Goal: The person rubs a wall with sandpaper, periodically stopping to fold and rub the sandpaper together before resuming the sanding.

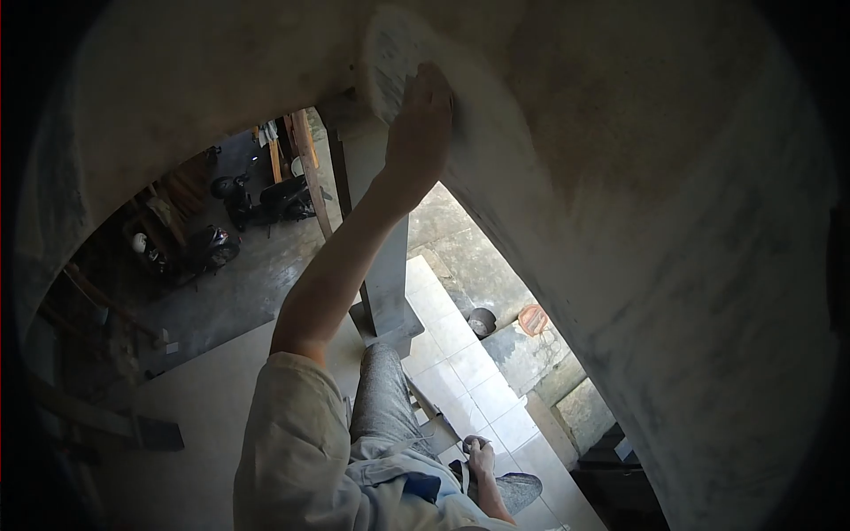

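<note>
Pale pad (388, 55) lay flat against the grey plastered wall (673, 230), high up near the top of the view, where the surface curved over above us. Our left hand (423, 119) was on it, arm stretched up and bare to the elbow. The palm and fingers were clamped over the lower end of the pale pad and pressed it to the plaster. Around the pad the plaster looked lighter and smoother than the darker, streaked stretch further right.

Our right hand (482, 456) hung low beside our knee, well apart from the pad. Its fingers seemed to curl near a small grey shape at their tips, but we could not tell whether they gripped it or merely rested there.

We were looking almost straight down past our own body. Our pale sleeve (292, 442) filled the bottom of the view, our grey trouser leg (381, 389) bent beside it, and our grey shoe (521, 488) sat just below the right hand.

Far beneath us a grey pillar (387, 265) dropped to a white tiled floor (460, 372). A dark bucket (482, 322) stood at the edge of the tiles, with a reddish pan (532, 319) just beside it. To the left, on the darker concrete, motorbikes (270, 199) were parked near some leaning wooden planks (305, 164).
</note>
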The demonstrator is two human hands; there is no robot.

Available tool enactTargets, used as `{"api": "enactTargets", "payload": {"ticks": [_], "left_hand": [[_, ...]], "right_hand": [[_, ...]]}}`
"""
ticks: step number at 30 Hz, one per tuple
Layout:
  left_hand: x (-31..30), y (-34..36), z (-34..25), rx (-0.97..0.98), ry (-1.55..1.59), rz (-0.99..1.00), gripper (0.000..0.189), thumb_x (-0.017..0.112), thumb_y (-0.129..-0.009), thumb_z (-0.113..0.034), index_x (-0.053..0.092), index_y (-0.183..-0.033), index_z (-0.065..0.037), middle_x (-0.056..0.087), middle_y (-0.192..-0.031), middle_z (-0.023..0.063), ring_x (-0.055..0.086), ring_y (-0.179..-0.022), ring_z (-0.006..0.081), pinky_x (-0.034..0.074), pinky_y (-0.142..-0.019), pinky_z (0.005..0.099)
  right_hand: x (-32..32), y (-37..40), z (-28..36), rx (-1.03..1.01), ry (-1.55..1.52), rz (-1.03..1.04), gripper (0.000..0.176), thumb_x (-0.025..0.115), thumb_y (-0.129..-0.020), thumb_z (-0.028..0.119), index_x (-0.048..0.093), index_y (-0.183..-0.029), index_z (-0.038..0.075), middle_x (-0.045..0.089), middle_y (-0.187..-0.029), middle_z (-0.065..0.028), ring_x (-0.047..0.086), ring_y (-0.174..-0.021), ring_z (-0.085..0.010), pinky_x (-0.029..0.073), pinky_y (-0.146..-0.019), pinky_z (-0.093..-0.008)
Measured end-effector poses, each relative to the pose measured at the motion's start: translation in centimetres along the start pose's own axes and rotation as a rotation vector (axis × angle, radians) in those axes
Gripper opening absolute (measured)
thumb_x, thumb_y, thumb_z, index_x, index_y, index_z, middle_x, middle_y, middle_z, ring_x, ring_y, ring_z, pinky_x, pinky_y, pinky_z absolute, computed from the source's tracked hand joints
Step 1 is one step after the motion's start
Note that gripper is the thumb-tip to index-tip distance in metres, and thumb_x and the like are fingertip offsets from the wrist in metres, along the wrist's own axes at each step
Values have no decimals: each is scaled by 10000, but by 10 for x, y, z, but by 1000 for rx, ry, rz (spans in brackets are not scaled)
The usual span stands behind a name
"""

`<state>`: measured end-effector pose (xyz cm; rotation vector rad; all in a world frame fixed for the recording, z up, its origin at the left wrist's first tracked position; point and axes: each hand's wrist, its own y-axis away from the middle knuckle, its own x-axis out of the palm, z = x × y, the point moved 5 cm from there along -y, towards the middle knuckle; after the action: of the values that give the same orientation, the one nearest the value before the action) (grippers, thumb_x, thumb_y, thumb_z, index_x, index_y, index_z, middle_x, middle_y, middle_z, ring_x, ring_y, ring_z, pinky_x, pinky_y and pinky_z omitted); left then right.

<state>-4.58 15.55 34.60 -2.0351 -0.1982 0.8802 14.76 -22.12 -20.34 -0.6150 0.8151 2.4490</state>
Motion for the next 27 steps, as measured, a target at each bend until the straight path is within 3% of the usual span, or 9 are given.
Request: {"api": "enactTargets", "payload": {"ticks": [1,5,8,12,15,18,22,27], "left_hand": [[2,1,-3,113,-97,-152,438,427,-884,49,352,-1306,134,403,-1335,314,408,-1274,435,354,-1100,451],[3,47,-41,299,-173,-166,455,473,-873,35,353,-1298,142,415,-1319,320,409,-1274,435,359,-1098,436],[2,26,-22,262,-157,-200,472,475,-876,29,334,-1311,145,418,-1319,320,424,-1264,438,354,-1101,439],[-1,-6,-10,59,-79,-59,491,484,-870,33,321,-1317,155,419,-1324,315,458,-1234,425,373,-1089,422],[0,39,-45,307,-285,-217,457,486,-864,42,353,-1284,165,433,-1311,309,487,-1200,396,387,-1079,408],[-5,19,-28,317,-223,-242,464,491,-859,44,347,-1281,172,428,-1313,310,484,-1204,398,379,-1086,413],[5,-8,-1,60,-105,-123,503,490,-861,34,314,-1311,172,397,-1340,317,418,-1267,436,335,-1114,441],[9,54,-32,304,-135,-155,489,459,-871,42,317,-1327,150,372,-1362,326,406,-1274,440,337,-1106,472]], "right_hand": [[0,-1,-2,1,-21,5,284,483,-919,195,710,-967,32,713,-941,-129,673,-901,-233,505,-822,-342],[8,-2,-6,12,-124,34,293,481,-918,200,706,-969,20,713,-936,-133,674,-903,-239,504,-820,-345],[6,0,1,5,-127,57,295,480,-917,201,706,-970,18,712,-937,-134,673,-908,-241,502,-825,-345],[-1,5,9,-1,-42,23,288,485,-916,200,706,-975,24,709,-936,-146,670,-913,-238,497,-828,-347],[7,1,-2,13,-113,45,286,481,-917,194,705,-976,27,709,-938,-141,670,-906,-231,497,-825,-342],[9,-8,-11,34,-104,67,282,479,-918,190,707,-974,33,711,-936,-134,672,-894,-225,499,-819,-335],[5,-4,-6,-5,-40,38,287,482,-913,190,712,-953,23,713,-913,-143,676,-883,-230,505,-816,-330],[7,-5,-8,20,-76,26,286,486,-906,190,715,-946,24,715,-907,-139,678,-875,-231,508,-817,-331]]}}
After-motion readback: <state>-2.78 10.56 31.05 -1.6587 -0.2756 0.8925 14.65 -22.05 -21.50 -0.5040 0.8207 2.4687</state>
